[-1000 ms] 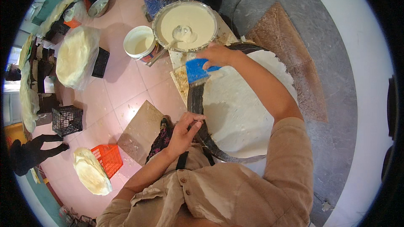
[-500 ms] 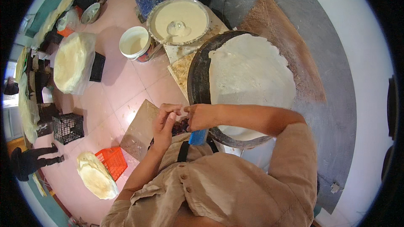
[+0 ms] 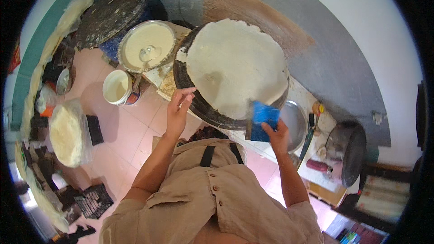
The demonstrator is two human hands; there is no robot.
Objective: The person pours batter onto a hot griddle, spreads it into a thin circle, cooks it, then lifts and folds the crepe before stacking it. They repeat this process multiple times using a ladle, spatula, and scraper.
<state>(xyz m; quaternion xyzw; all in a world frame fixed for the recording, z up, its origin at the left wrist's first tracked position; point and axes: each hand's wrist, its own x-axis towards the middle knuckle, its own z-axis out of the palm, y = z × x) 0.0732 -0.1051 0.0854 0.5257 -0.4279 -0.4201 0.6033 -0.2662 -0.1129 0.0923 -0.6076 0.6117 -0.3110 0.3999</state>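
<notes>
The person's 2 hands were on either side of the near part of a round black griddle [image 3: 184, 85]. The right hand [image 3: 279, 136] held a blue scraper [image 3: 266, 116], its fingers closed around the right end, with the thumb lying on the blue face. The scraper was blurred and overlapped the griddle's lower right rim in the view; I could not tell whether the 2 touched. The left hand [image 3: 177, 110] was raised near the griddle's lower left rim, its fingers partly curled, the thumb a little apart from them, and nothing visible in its grasp.

A thin, pale sheet [image 3: 235, 63] covered most of the griddle, its upper edge ragged, leaving a dark band bare along the left and lower sides. The griddle stood on a light desk [image 3: 308, 96]. To its upper left was a metal basin of cream batter [image 3: 153, 36] with a ladle [image 3: 148, 53] in it, and below that basin a white bucket [image 3: 116, 88] was on the pink tiled floor [image 3: 131, 131]. A shiny metal bowl [image 3: 294, 124] was just to the right of the scraper, and farther right lay a dark red bottle [image 3: 319, 166].
</notes>
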